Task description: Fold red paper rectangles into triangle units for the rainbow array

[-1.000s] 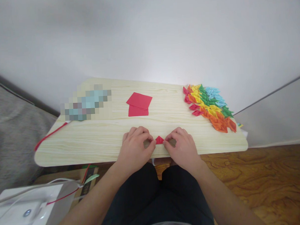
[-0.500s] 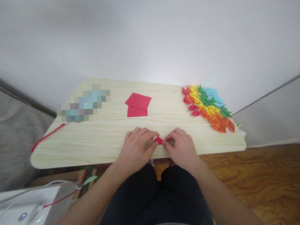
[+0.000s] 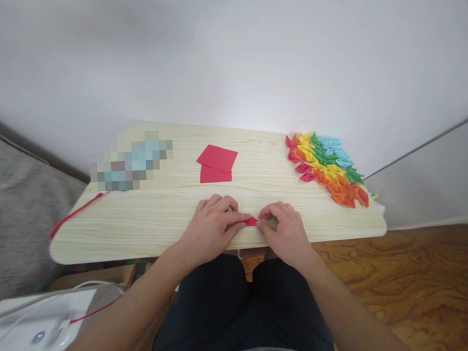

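Observation:
A small folded piece of red paper [image 3: 251, 221], roughly triangular, lies at the table's near edge between my two hands. My left hand [image 3: 215, 223] is closed on its left side, the index finger lying across the top and the thumb below. The right corner is pinched between thumb and index finger of my right hand [image 3: 282, 225]. My fingertips hide part of both ends. Farther back, beyond my left hand, two flat sheets of red paper [image 3: 216, 156] overlap, the upper one turned at an angle.
At the table's right end sit rows of folded paper pieces [image 3: 327, 169] in red, orange, yellow, green and blue. A blurred pale-blue item [image 3: 140, 161] with a red cord [image 3: 75, 213] lies on the left. Below left stands a white appliance [image 3: 42, 318]. A wall [image 3: 229, 62] backs the table.
My left index finger has come off the paper's left corner and over its top, now covering its left half. My right hand keeps its pinch on the right corner.

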`<state>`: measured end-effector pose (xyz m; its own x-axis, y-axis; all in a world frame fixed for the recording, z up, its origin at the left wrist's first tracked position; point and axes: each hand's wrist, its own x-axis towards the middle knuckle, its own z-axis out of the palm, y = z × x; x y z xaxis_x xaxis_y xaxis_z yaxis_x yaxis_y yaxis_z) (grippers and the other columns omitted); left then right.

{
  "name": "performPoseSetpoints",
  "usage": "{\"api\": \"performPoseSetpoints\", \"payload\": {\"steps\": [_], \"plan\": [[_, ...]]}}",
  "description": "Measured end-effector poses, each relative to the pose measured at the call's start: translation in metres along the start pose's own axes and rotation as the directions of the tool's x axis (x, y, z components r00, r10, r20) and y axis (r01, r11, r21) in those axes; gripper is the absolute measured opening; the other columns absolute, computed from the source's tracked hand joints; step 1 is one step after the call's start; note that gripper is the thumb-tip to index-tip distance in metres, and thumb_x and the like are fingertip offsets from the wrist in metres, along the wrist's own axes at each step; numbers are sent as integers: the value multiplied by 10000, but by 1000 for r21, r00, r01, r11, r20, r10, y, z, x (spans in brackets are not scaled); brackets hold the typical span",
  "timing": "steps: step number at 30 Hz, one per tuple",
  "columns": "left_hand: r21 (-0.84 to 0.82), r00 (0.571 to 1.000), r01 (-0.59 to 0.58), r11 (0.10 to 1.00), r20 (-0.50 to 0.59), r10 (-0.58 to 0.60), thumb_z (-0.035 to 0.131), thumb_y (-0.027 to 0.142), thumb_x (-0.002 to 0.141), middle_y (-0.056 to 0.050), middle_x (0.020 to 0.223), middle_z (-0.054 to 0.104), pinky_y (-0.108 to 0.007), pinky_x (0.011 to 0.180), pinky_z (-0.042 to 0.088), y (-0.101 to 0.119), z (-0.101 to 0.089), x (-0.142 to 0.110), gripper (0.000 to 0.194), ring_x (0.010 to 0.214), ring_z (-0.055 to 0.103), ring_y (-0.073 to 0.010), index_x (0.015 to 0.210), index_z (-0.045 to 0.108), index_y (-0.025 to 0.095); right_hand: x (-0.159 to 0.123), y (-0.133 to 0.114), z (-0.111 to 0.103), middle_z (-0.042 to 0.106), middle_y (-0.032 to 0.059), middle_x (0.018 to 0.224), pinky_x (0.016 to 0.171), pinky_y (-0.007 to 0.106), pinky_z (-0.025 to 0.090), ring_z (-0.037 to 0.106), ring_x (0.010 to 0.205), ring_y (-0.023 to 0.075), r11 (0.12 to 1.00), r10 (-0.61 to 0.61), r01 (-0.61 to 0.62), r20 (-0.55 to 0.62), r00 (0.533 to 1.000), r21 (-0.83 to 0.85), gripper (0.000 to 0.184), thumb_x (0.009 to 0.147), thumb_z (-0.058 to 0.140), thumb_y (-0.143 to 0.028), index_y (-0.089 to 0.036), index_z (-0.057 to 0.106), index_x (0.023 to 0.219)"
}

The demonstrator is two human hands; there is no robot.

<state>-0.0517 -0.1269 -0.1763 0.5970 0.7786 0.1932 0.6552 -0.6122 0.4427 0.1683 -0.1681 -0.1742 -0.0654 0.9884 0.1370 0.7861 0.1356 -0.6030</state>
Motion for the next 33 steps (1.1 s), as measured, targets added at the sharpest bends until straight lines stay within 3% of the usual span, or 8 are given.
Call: {"api": "performPoseSetpoints", "payload": {"steps": [5,16,22,26,33], "plan": [[28,1000,-25,999,13,24,563,423,1010,-52,1068,624,-432,919,379,-6,-1,1,264,1038,524,-251,1176,768,416,-1,2,0,708,27,940,907,434,442,601,981,260,999,12,-13,4,1000,33,56,895,736,-227,-273,746,867],[8,1000,-12,1000,-9,12,659,373,948,-43,1090,618,-438,948,378,-4,-3,2,217,1071,518,-262,1122,779,423,1,3,2,696,18,887,861,403,466,612,905,246,1000,10,-10,-12,1000,22,151,858,723,-179,-288,739,962],[25,1000,0,1000,-3,0,673,311,922,-38,1129,640,-447,950,378,4,-8,7,232,1089,526,-272,1136,744,365,2,0,1,704,27,914,857,395,468,618,929,250,1000,5,-6,-20,1000,-2,166,839,715,-165,-270,724,968],[27,1000,-3,1000,4,3,674,264,902,-45,1110,655,-440,937,385,12,-12,10,155,1088,538,-273,1046,720,296,1,-2,2,706,50,958,893,417,465,614,975,269,1000,-6,6,-36,999,-6,155,850,706,-180,-258,735,981],[-85,998,64,994,-6,-64,670,178,873,-23,996,702,-408,912,395,20,-13,11,126,1033,582,-256,968,653,259,6,-9,2,705,57,968,932,431,449,598,1015,274,996,-55,54,7,998,73,71,861,741,-223,-255,755,923]]}}
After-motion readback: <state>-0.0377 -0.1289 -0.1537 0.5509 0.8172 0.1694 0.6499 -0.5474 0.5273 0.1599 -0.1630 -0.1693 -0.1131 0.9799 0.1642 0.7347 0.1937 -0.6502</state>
